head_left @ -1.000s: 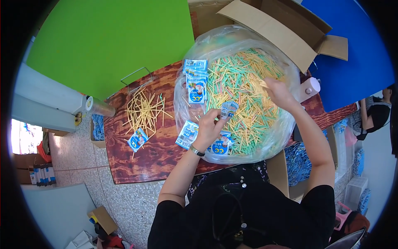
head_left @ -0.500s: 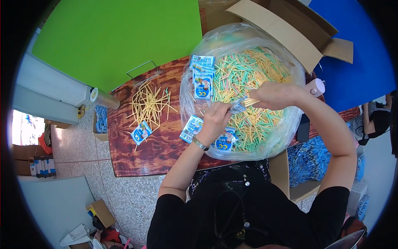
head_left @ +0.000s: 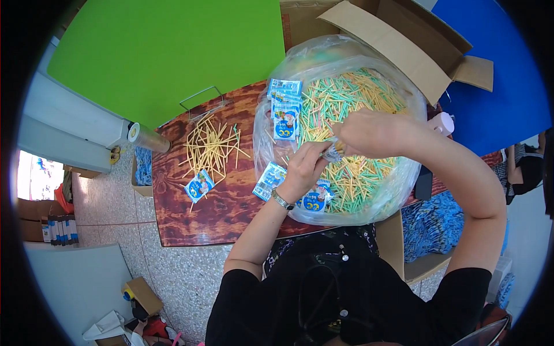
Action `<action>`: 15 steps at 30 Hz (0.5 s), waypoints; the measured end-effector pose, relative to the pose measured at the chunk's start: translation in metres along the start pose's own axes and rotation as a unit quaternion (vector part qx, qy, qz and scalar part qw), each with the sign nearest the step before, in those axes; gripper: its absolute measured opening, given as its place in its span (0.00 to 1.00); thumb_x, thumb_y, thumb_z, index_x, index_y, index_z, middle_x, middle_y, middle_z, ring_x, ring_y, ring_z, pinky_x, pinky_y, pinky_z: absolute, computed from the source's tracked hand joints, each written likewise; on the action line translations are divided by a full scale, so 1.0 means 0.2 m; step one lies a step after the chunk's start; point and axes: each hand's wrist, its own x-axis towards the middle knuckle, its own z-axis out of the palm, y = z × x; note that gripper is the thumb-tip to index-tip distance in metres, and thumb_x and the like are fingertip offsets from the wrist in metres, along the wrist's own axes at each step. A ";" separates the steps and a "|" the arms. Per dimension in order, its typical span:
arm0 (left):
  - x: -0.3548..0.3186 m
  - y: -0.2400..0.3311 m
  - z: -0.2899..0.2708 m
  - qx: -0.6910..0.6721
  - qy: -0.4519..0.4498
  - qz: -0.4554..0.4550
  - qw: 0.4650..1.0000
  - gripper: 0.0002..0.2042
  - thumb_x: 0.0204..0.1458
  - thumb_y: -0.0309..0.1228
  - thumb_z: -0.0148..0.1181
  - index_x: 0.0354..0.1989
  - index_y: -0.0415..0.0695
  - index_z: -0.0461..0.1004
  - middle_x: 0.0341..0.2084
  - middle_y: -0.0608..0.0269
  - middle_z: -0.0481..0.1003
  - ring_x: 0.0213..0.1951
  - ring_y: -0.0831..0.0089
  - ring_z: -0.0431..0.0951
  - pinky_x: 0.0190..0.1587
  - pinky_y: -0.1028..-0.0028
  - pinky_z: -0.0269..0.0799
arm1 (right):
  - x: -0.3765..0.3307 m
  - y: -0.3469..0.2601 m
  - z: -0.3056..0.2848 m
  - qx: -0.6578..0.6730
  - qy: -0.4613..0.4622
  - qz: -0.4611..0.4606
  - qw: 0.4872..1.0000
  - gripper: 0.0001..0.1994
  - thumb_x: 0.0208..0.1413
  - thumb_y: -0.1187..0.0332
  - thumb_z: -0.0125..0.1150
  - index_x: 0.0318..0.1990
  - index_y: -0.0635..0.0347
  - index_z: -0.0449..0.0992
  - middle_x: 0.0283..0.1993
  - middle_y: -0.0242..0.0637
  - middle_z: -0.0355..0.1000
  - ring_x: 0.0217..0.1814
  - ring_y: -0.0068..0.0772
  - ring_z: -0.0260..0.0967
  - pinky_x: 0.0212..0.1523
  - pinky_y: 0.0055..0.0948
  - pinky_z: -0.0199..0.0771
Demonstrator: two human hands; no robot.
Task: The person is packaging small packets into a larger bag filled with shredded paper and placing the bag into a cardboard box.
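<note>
My left hand (head_left: 304, 168) pinches a small blue-and-white snack packet (head_left: 332, 153) over the big clear plastic bag (head_left: 346, 218). Closed at the packet's right end is my right hand (head_left: 369, 134); its fingers cover the ends of the biscuit sticks it grips there. Yellow, green and pink biscuit sticks (head_left: 355, 179) fill the bag beneath both hands. Several filled-looking packets (head_left: 285, 124) overlap at the bag's left side. One more packet (head_left: 269, 181) lies left of my left wrist, and another packet (head_left: 316, 199) rests just right of it on the sticks.
Loose yellow sticks (head_left: 210, 147) lie on the reddish-brown wooden table (head_left: 190, 222), with a packet (head_left: 199, 185) by them. A clear jar (head_left: 149, 138) stands at the left edge. Cardboard box flaps (head_left: 392, 49) rise behind the bag. A pink cup (head_left: 443, 123) is at right.
My right hand has moved slightly left, against the packet. The sticks that showed between its fingers and the packet are now mostly hidden. My left hand keeps its hold.
</note>
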 end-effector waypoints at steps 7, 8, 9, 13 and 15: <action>-0.02 -0.06 -0.01 -0.209 -0.032 -0.155 0.965 0.19 0.44 0.21 0.68 0.46 0.39 0.73 0.35 0.58 0.76 0.36 0.71 0.79 0.35 0.75 0.78 | 0.03 0.28 0.22 0.184 0.225 -0.148 0.945 0.23 0.54 0.69 0.61 0.59 0.53 0.68 0.32 0.42 0.74 0.36 0.45 0.73 0.40 0.37 0.72; -0.02 -0.05 -0.02 -0.207 -0.030 -0.158 0.965 0.19 0.44 0.21 0.68 0.46 0.39 0.73 0.35 0.58 0.76 0.36 0.71 0.79 0.35 0.75 0.78 | 0.04 0.23 0.23 0.216 0.245 -0.149 0.934 0.15 0.55 0.70 0.60 0.50 0.55 0.74 0.29 0.40 0.73 0.34 0.43 0.72 0.38 0.36 0.72; 0.00 -0.05 -0.04 -0.215 -0.042 -0.166 0.961 0.19 0.44 0.22 0.69 0.46 0.39 0.73 0.36 0.57 0.76 0.36 0.69 0.79 0.36 0.74 0.77 | 0.05 0.21 0.24 0.217 0.244 -0.152 0.933 0.15 0.55 0.70 0.60 0.50 0.55 0.74 0.29 0.40 0.73 0.34 0.43 0.72 0.38 0.36 0.72; 0.02 -0.06 -0.07 -0.082 -0.015 -0.085 0.993 0.18 0.45 0.23 0.67 0.46 0.36 0.73 0.39 0.54 0.77 0.37 0.67 0.79 0.40 0.73 0.76 | 0.15 0.20 0.36 0.210 0.338 -0.117 0.910 0.03 0.53 0.69 0.62 0.33 0.56 0.77 0.28 0.38 0.71 0.32 0.43 0.72 0.33 0.37 0.71; -0.01 -0.14 -0.08 -0.029 0.013 -0.057 0.998 0.15 0.47 0.24 0.65 0.44 0.37 0.74 0.37 0.53 0.77 0.37 0.61 0.79 0.38 0.70 0.74 | 0.20 0.17 0.40 0.188 0.362 -0.087 0.909 0.04 0.51 0.67 0.62 0.32 0.54 0.76 0.30 0.37 0.72 0.33 0.44 0.72 0.33 0.39 0.72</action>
